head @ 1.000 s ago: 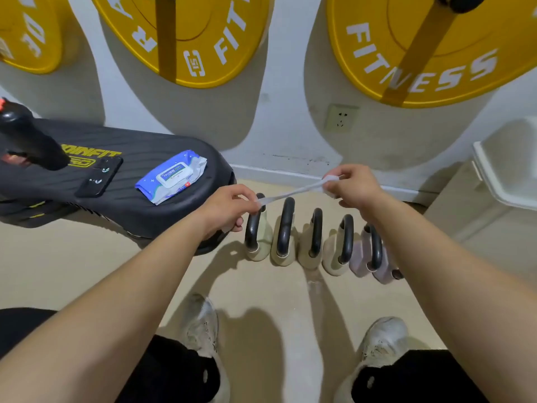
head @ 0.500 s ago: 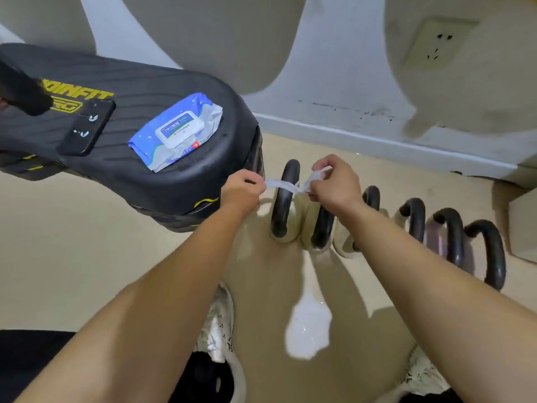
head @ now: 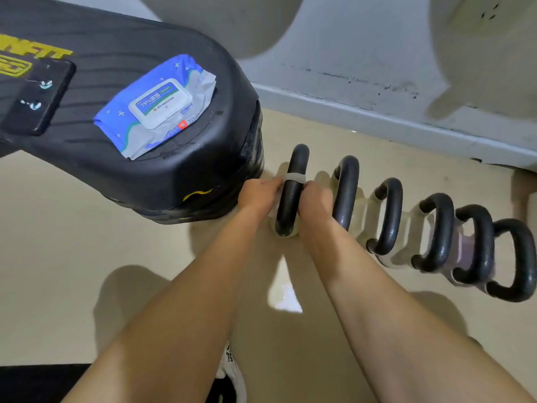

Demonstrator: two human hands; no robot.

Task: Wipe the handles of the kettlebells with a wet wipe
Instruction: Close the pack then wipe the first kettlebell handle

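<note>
White wet wipe (head: 295, 178) lies looped over the black handle (head: 290, 196) of the leftmost kettlebell on the floor (head: 72, 242); my left hand (head: 257, 194) and right hand (head: 315, 199) each pinch an end, fingers closed.

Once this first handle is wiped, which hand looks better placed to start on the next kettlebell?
Probably the right hand. It sits between the first handle, where the wipe is draped, and the second handle. The left hand is on the far side, against the black bench.
</note>
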